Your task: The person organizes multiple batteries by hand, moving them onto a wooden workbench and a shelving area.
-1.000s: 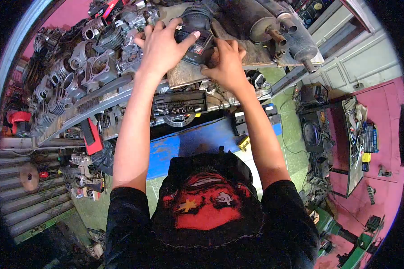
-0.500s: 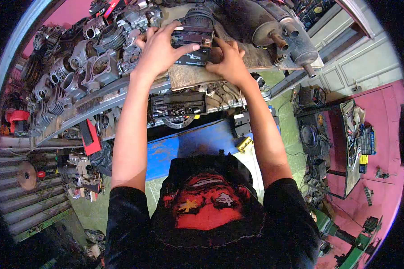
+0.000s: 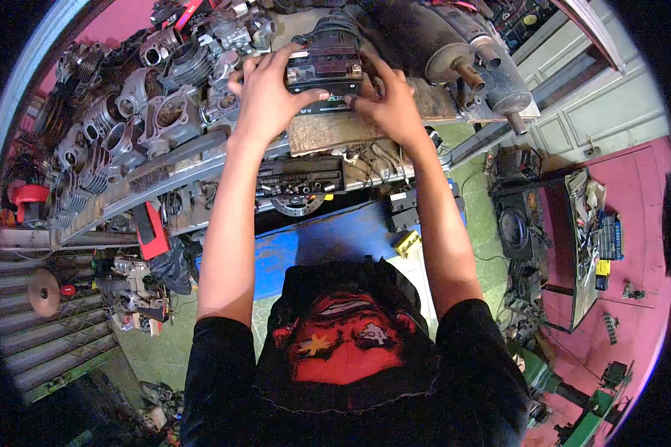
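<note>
Between my two hands stands a black motorcycle battery point(image 3: 324, 84), upright on a wooden board, with a terminal at each front corner and a label on its front face. My left hand point(image 3: 272, 93) is closed around its left side, the thumb lying across the front. From the right, my right hand point(image 3: 388, 103) grips the other side, its thumb and fingertips at the front corner. The thumbs hide much of the label. Directly behind the battery is a dark ribbed part point(image 3: 335, 28).
Metal engine cylinders point(image 3: 168, 112) crowd the bench to the left. Exhaust mufflers point(image 3: 449, 61) lie to the right, their pipes pointing towards me. Below the board's front edge point(image 3: 328, 138) sits a tray of sockets point(image 3: 302, 179). A blue surface point(image 3: 328, 235) is lower down.
The battery has shifted slightly right and turned a little, so both front terminals show now. My hands have moved with it, and my right thumb has come onto the front.
</note>
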{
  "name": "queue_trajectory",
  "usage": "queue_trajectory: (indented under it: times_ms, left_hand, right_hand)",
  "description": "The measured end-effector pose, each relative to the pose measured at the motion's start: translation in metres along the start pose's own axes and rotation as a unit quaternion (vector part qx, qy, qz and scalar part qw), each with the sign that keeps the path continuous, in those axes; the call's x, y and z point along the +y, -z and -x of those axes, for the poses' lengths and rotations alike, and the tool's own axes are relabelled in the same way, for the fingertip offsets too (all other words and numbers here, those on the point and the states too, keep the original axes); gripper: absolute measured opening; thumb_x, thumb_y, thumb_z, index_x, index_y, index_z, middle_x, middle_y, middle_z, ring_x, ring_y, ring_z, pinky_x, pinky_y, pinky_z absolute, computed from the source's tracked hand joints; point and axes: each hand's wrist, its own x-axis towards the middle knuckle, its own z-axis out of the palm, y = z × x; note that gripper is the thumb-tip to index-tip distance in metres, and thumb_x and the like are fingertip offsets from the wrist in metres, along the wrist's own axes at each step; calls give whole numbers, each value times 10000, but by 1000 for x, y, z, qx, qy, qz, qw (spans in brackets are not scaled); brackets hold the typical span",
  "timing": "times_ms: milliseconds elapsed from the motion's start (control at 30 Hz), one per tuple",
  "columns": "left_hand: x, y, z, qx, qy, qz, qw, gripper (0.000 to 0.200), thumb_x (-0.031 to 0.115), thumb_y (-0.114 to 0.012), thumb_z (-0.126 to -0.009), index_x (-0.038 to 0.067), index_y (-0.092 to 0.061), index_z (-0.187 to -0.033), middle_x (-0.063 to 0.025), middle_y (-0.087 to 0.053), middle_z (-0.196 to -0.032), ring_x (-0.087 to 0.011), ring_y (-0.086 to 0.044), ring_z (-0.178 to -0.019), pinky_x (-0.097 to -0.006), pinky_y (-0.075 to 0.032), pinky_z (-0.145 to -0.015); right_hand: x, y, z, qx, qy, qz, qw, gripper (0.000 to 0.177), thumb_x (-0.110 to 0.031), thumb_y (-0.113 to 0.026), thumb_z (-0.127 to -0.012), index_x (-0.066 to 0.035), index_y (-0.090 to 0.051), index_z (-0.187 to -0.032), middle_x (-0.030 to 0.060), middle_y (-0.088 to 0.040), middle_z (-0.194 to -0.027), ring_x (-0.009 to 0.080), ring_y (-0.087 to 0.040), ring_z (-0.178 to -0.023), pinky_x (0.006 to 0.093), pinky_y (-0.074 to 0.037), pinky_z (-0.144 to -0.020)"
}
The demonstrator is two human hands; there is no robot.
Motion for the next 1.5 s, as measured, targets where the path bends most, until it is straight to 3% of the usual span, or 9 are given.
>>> queue_trajectory:
  times_ms: [133, 333, 567, 667, 767, 1000, 1033, 1333, 1500]
  left_hand:
    - [-2, 7, 1, -29, 10, -8, 1000, 935, 500, -949, -648, 161, -608, -1449, -110, -717, -1316, -338, -521, -1326, -537, -228, -1134]
    - [-9, -7, 12, -41, 57, -29, 997, 912, 518, -918, -698, 125, -601, -1457, -170, -711, -1265, -340, -515, -1328, -607, -211, -1112]
    - [-5, -4, 16, -31, 41, -22, 998, 832, 481, -913, -719, 82, -641, -1395, -154, -685, -1278, -318, -494, -1350, -611, -195, -1111]
    - [0, 3, 26, 21, -13, 9, 1000, 824, 414, -943, -683, 83, -653, -1379, -152, -666, -1309, -314, -487, -1360, -596, -190, -1120]
    - [15, 11, 42, 28, -16, 26, 999, 855, 358, -965, -650, 56, -645, -1382, -138, -656, -1323, -301, -488, -1366, -579, -188, -1133]
    - [51, 31, 92, 29, 14, 107, 994, 962, 402, -999, -541, 10, -668, -1355, -145, -640, -1346, -298, -539, -1331, -501, -246, -1159]
    - [57, 34, 99, 22, 15, 112, 993, 956, 412, -1000, -535, 11, -678, -1340, -143, -643, -1340, -298, -543, -1325, -499, -255, -1161]
    - [93, 33, 160, -133, -39, 221, 965, 902, 492, -961, -537, 23, -729, -1272, -127, -664, -1328, -272, -554, -1328, -495, -225, -1175]
    - [114, 13, 171, -218, -110, 292, 925, 901, 418, -973, -571, 41, -683, -1336, -116, -671, -1308, -258, -516, -1357, -529, -204, -1180]
  right_hand:
    - [-2, -1, -6, 4, 13, 1, 1000, 928, -383, -916, -763, -191, -500, -1571, 202, -653, -1382, 384, -573, -1301, 428, -418, -1153]
    - [9, -15, -6, 22, 3, -95, 995, 926, -429, -920, -772, -144, -515, -1555, 237, -644, -1373, 393, -586, -1331, 456, -443, -1145]
    - [-10, -16, 6, 52, -67, -17, 996, 843, -319, -956, -745, -82, -609, -1476, 261, -660, -1268, 395, -613, -1285, 447, -459, -1121]
    - [-5, -16, 17, 67, -40, -125, 989, 892, -360, -955, -705, -91, -611, -1483, 129, -745, -1210, 326, -518, -1256, 564, -250, -1176]
    - [-16, -6, 40, 114, -3, -85, 990, 921, -300, -997, -587, -77, -671, -1419, 142, -703, -1138, 304, -544, -1207, 450, -353, -1118]
    - [-48, 43, 99, 100, -7, -84, 991, 939, -242, -1008, -510, -45, -697, -1374, 132, -707, -1133, 306, -590, -1145, 425, -468, -1031]
    - [-51, 50, 110, 89, -12, -89, 992, 856, -153, -994, -526, 14, -708, -1316, 116, -662, -1154, 250, -590, -1146, 356, -461, -1024]
    - [-54, 78, 230, 52, -62, -31, 996, 873, -283, -985, -438, 46, -694, -1192, 179, -681, -1117, 375, -580, -1112, 468, -441, -1044]
    - [-77, 89, 289, 80, -188, 31, 978, 837, -244, -997, -462, 25, -699, -1196, 125, -671, -1065, 294, -584, -1070, 409, -454, -998]
